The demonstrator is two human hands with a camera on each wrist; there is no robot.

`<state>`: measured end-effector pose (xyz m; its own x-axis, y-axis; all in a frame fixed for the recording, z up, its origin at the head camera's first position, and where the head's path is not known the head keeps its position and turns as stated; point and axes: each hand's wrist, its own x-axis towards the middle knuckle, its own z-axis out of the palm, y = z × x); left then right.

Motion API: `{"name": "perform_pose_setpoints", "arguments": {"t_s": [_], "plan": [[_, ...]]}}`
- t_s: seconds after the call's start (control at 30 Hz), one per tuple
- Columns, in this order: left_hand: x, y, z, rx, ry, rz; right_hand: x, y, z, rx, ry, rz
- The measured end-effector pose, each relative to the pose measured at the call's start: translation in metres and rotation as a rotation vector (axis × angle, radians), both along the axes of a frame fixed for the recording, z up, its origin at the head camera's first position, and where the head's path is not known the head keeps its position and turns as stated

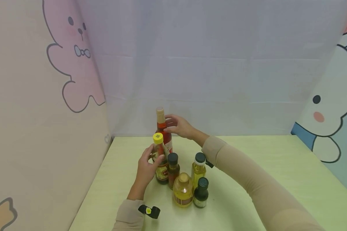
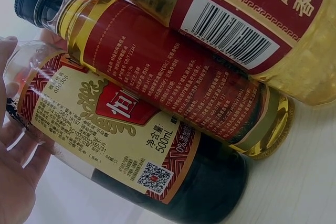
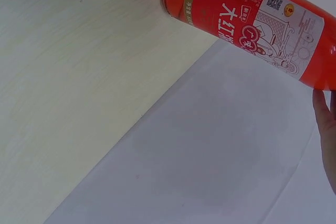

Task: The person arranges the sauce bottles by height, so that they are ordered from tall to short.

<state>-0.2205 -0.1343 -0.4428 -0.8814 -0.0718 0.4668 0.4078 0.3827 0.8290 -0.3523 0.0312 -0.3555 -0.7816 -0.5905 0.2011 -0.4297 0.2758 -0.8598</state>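
My left hand (image 1: 146,168) is around the upper part of a yellow-capped vinegar bottle (image 1: 162,173), its thumb on the near side. The left wrist view shows that bottle's cream and red label (image 2: 113,114) and dark liquid in the lower part. Behind it stands a tall red vinegar bottle (image 1: 167,138) with a pale cap; its red label (image 3: 247,22) shows in the right wrist view. My right hand (image 1: 180,126) is at that bottle's neck, fingers extended along its right side and the thumb in front. A fingertip meets the red bottle's edge in the right wrist view.
Close to the vinegar bottle stand a small black-capped bottle (image 1: 173,173), a round yellow oil bottle (image 1: 183,194), a dark-capped oil bottle (image 1: 198,171) and a small dark bottle (image 1: 200,195). A white curtain (image 1: 208,80) hangs behind the pale table (image 1: 248,179).
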Motion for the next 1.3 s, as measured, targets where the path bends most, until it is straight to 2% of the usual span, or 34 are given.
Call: {"name": "perform_pose_setpoints", "arguments": {"t_s": [0.23, 0.63, 0.83, 0.97, 1.3], "plan": [[0.0, 0.001, 0.0, 0.001, -0.026, 0.002, -0.002, 0.0, -0.001, 0.009, 0.002, -0.006], [-0.001, -0.001, 0.001, -0.001, -0.012, 0.004, -0.001, 0.002, 0.003, -0.007, -0.03, 0.031], [0.0, -0.001, 0.001, 0.008, -0.01, 0.005, 0.014, 0.015, 0.018, -0.036, -0.041, 0.094], [-0.001, -0.001, 0.002, 0.003, -0.008, 0.011, 0.027, 0.024, 0.031, -0.021, -0.021, 0.1], [0.0, -0.001, 0.002, 0.002, -0.016, 0.004, 0.035, 0.038, 0.034, -0.038, -0.034, 0.108]]}}
